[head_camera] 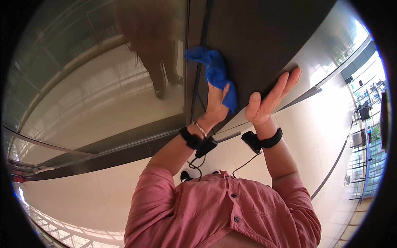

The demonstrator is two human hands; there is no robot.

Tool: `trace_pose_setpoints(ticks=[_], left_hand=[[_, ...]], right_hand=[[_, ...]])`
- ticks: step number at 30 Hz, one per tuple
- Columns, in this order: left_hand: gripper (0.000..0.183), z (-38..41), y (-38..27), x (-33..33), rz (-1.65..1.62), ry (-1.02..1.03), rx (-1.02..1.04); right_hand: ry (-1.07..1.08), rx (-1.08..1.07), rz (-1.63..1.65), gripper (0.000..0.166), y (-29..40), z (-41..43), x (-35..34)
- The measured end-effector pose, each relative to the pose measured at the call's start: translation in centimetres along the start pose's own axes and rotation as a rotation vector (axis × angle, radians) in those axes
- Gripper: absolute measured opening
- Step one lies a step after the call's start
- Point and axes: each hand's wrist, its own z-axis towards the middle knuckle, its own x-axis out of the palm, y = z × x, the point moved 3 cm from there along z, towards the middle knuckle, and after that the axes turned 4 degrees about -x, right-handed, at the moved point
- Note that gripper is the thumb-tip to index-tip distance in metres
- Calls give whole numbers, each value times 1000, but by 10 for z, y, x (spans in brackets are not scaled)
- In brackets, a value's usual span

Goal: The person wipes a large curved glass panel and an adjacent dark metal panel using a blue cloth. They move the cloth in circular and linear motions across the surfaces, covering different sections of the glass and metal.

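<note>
My left hand (217,97) holds a blue cloth (216,68) against a dark, smooth panel (254,37). The cloth hangs over the hand's fingers, and its far end reaches the seam beside a glossy glass pane (149,124). To the right, my right hand (274,94) lies with fingers extended along the curved edge of the dark panel and holds nothing. Both wrists carry black straps with small devices and cables.
The reflective pane on the left has a dark frame (118,148) along its lower edge. Pale floor (93,192) stretches below it. Farther off at the right are chairs (358,138) and large windows.
</note>
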Motion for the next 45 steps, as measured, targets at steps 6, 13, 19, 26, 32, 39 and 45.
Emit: trace_pose_setpoints(ticks=[6,13,19,26,32,39,45], left_hand=[[54,-90,189,-10,641,27,121],[66,-124,136,10,30,119,-499],[70,-47,253,-5,-442,-108,-496],[54,-150,253,17,97,32,-832],[49,-128,46,28,47,22,-474],[27,-15,-93,18,252,143,194],[63,59,-228,40,509,-106,705]], right_hand=[[118,-29,-11,84,7,1,12],[106,9,-36,94,-15,-39,9],[119,-13,-24,96,-14,-42,13],[55,-14,-32,95,-9,-41,17],[59,39,-46,82,-9,-37,1],[200,100,170,53,-10,1,-65],[309,322,315,56,-20,-25,-125]])
